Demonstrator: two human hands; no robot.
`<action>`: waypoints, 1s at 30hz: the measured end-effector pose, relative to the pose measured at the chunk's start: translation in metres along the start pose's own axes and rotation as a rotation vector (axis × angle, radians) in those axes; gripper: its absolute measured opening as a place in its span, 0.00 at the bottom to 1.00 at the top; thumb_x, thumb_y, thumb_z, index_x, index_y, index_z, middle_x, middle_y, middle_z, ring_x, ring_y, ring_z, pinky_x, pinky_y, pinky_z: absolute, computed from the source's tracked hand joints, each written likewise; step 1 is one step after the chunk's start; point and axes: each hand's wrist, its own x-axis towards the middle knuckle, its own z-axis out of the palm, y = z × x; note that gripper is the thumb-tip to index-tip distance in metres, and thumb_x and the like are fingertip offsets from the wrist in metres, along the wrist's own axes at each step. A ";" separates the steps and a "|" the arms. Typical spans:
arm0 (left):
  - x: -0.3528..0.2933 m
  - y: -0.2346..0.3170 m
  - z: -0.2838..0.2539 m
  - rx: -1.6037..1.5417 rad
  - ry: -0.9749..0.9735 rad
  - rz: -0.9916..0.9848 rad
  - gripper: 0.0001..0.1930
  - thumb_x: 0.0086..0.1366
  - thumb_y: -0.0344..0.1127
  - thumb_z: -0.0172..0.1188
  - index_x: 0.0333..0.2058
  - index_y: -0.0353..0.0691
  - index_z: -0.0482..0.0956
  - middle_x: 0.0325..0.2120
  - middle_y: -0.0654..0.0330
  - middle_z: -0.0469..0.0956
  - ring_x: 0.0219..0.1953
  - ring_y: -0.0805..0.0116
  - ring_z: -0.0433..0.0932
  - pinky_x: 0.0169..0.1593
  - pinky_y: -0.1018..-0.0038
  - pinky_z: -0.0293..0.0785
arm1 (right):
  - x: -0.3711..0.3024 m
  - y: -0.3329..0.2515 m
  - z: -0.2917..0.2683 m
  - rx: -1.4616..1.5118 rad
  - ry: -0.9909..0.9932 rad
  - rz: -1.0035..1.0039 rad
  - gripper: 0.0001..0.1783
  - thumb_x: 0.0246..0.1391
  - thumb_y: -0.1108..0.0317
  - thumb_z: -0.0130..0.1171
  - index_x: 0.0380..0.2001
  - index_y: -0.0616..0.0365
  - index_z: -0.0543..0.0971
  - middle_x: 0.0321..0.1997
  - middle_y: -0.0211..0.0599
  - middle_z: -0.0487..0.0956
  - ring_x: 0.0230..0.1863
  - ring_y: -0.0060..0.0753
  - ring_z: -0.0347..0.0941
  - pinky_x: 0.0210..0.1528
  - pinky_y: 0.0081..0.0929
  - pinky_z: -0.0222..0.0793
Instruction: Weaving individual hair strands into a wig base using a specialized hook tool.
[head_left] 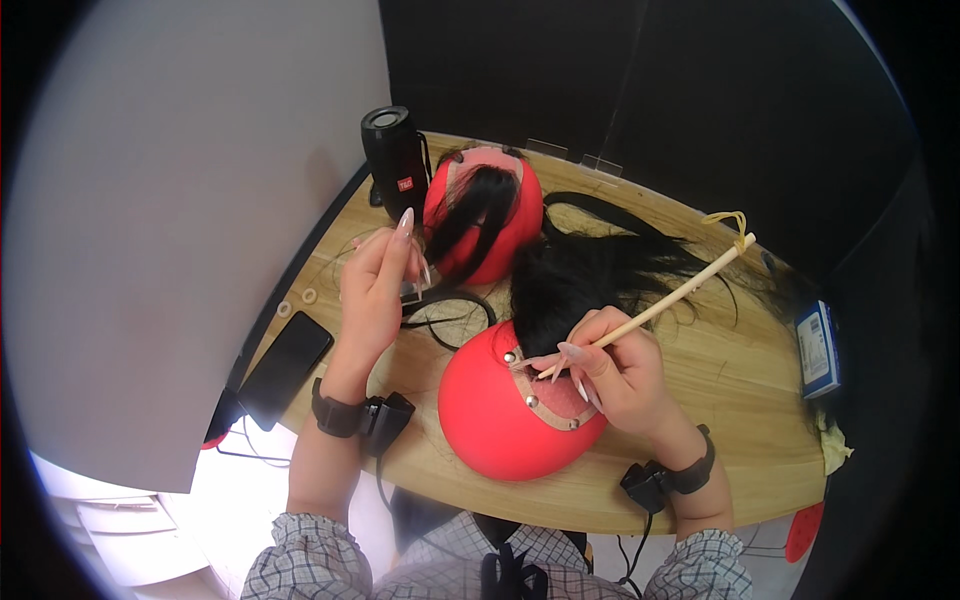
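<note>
My right hand (630,375) pinches a ventilating needle with a long pale wooden handle (690,287). Its tip points down at a skin-toned mesh patch (552,412), held by silver pins to the nearer red ball (490,420). Long black hair (560,290) spreads from the patch's far side onto the table. My left hand (372,290) is raised left of this ball, fingers curled together; any fine strand between them is too small to see. Beyond it stands a second red ball (515,225) with a similar patch and black hair.
A black cylindrical speaker (393,150) stands at the back left. A dark phone (288,368) and small pale rings (309,296) lie on the left of the wooden table (720,440). A blue-and-white box (818,350) is at the right edge. Grey and black partitions enclose the table.
</note>
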 end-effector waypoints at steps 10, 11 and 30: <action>0.000 0.000 0.000 0.018 -0.018 -0.010 0.22 0.71 0.38 0.44 0.18 0.36 0.67 0.17 0.66 0.68 0.24 0.77 0.68 0.44 0.77 0.58 | 0.000 -0.002 0.001 0.018 -0.014 -0.002 0.07 0.61 0.73 0.49 0.30 0.64 0.73 0.27 0.35 0.76 0.23 0.17 0.70 0.25 0.17 0.65; 0.000 0.000 0.000 0.018 -0.018 -0.010 0.22 0.71 0.38 0.44 0.18 0.36 0.67 0.17 0.66 0.68 0.24 0.77 0.68 0.44 0.77 0.58 | -0.001 -0.001 0.001 0.007 -0.011 -0.039 0.07 0.60 0.73 0.50 0.30 0.64 0.73 0.26 0.35 0.75 0.23 0.18 0.70 0.25 0.17 0.65; -0.001 0.002 0.001 0.007 -0.022 -0.018 0.22 0.72 0.38 0.44 0.18 0.36 0.66 0.17 0.65 0.67 0.23 0.77 0.68 0.39 0.78 0.61 | -0.001 -0.004 0.005 0.147 0.034 -0.037 0.08 0.61 0.73 0.48 0.30 0.65 0.73 0.27 0.34 0.72 0.25 0.19 0.70 0.28 0.17 0.65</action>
